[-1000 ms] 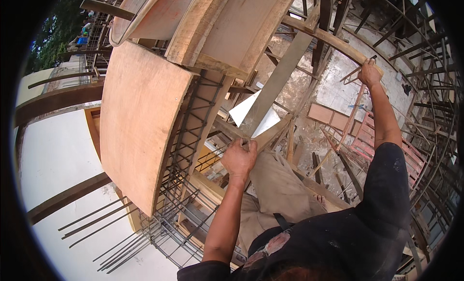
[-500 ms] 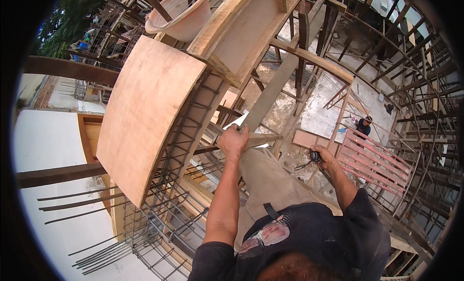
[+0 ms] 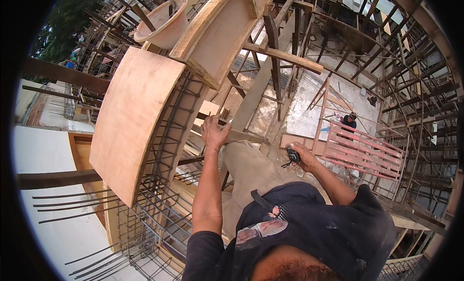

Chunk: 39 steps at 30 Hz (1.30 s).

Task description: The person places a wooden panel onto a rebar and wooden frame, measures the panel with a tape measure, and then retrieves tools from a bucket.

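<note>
Left hand [image 3: 214, 132]: raised beside the lower end of the grey plank [image 3: 256, 90]; fingers half bent, tips slightly parted; cannot tell whether they grip anything
Right hand [image 3: 303, 157]: in front of the trousers [image 3: 247, 167], fingers wrapped around a small black tool [image 3: 292, 154]
Small black tool: in the right hand, its front jutting past the fingers; finer detail too small to tell
Plywood panel [image 3: 133, 121]: broad and pale, to the left of the left hand; a steel cage [image 3: 175, 111] runs along its right edge; loose bars [image 3: 72, 204] stick out past its lower left corner
Wooden trough [image 3: 224, 41]: board-sided, its near end by the panel's upper right corner
Tub [image 3: 169, 33]: pale pink, beyond the panel's top edge, beside the trough's left side
Slatted frame [image 3: 362, 146]: reddish, below and to the right of the right hand; a co-worker [image 3: 349, 120] is near its upper left corner
</note>
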Available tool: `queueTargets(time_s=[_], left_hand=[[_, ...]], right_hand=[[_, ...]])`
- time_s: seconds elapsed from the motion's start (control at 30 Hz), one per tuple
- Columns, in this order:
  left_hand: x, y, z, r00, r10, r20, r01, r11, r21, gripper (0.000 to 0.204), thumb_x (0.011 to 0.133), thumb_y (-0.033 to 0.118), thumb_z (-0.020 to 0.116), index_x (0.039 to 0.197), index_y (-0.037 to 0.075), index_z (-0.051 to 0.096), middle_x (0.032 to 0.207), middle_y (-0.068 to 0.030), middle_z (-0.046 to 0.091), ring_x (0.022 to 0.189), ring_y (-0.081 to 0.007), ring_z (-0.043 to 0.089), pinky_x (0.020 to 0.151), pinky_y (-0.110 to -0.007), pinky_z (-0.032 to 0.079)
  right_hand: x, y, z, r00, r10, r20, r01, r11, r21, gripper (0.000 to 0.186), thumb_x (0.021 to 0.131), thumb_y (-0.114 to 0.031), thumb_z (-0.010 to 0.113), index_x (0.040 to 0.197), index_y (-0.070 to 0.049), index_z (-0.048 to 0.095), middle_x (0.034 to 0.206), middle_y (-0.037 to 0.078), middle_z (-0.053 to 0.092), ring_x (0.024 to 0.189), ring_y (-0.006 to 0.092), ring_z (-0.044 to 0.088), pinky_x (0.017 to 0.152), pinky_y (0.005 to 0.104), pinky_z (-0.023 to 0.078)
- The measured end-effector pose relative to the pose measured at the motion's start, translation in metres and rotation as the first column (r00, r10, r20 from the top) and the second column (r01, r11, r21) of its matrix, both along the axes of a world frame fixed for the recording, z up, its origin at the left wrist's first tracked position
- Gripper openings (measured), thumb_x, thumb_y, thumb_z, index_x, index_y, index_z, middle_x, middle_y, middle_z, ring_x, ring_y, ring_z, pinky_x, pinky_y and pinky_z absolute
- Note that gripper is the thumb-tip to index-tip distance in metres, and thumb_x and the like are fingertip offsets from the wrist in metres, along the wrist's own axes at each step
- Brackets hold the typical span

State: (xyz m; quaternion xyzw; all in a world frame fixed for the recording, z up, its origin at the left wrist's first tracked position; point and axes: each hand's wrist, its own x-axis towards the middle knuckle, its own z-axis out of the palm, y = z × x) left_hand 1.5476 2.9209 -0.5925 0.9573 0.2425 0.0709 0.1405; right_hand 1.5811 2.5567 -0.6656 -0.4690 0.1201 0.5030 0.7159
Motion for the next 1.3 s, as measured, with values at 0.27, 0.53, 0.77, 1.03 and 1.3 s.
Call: queueTargets(time_s=[0.27, 0.53, 0.77, 1.03, 1.3], left_hand=[[-0.078, -0.125, 0.038, 0.978, 0.075, 0.197, 0.160, 0.345, -0.925, 0.031, 0.091, 0.013, 0.067, 0.116, -0.004, 0.063, 0.110, -0.0115, 0.067, 0.094, -0.0183, 0.065, 0.084, -0.030, 0.052], [-0.133, -0.128, 0.035, 0.981, 0.192, 0.039, -0.016, 0.277, -0.961, 0.032, 0.088, 0.002, 0.066, 0.119, -0.005, 0.060, 0.107, -0.0071, 0.066, 0.091, -0.0120, 0.062, 0.084, -0.027, 0.050], [-0.134, -0.129, 0.067, 0.994, 0.022, 0.111, 0.081, 0.545, -0.835, 0.027, 0.083, 0.008, 0.073, 0.106, 0.001, 0.062, 0.090, -0.0038, 0.061, 0.080, -0.0128, 0.060, 0.072, -0.027, 0.050], [-0.191, -0.108, 0.077, 0.935, 0.261, 0.240, 0.030, 0.616, -0.787, 0.022, 0.077, 0.004, 0.072, 0.096, 0.001, 0.060, 0.088, -0.0064, 0.057, 0.073, -0.0175, 0.056, 0.067, -0.030, 0.047], [-0.336, -0.032, 0.109, 0.086, 0.852, 0.516, 0.190, 0.494, -0.848, 0.033, 0.077, -0.008, 0.067, 0.107, 0.005, 0.056, 0.095, -0.0050, 0.060, 0.073, -0.0103, 0.057, 0.066, -0.022, 0.050]], right_hand=[[-0.018, 0.073, 0.064, 0.378, 0.385, 0.842, -0.340, 0.903, -0.261, 0.057, 0.084, -0.038, 0.071, 0.118, 0.001, 0.046, 0.112, 0.019, 0.056, 0.108, 0.0340, 0.057, 0.092, 0.0422, 0.045], [-0.019, 0.078, 0.072, -0.094, 0.344, 0.934, -0.414, 0.840, -0.351, 0.054, 0.082, -0.037, 0.073, 0.114, -0.002, 0.047, 0.104, 0.019, 0.055, 0.101, 0.0392, 0.057, 0.085, 0.0456, 0.046], [-0.019, 0.079, 0.104, -0.062, 0.376, 0.925, -0.553, 0.758, -0.345, 0.055, 0.080, -0.031, 0.075, 0.120, -0.003, 0.050, 0.110, 0.019, 0.058, 0.106, 0.0393, 0.057, 0.089, 0.0456, 0.047], [-0.001, 0.084, 0.122, -0.253, 0.462, 0.850, -0.558, 0.648, -0.518, 0.052, 0.082, -0.027, 0.073, 0.128, -0.009, 0.057, 0.115, 0.017, 0.059, 0.103, 0.0352, 0.060, 0.086, 0.0417, 0.051], [0.074, 0.055, 0.113, -0.162, 0.674, 0.721, -0.447, 0.601, -0.662, 0.043, 0.080, -0.017, 0.072, 0.121, -0.007, 0.065, 0.104, 0.016, 0.058, 0.095, 0.0325, 0.061, 0.083, 0.0399, 0.049]])
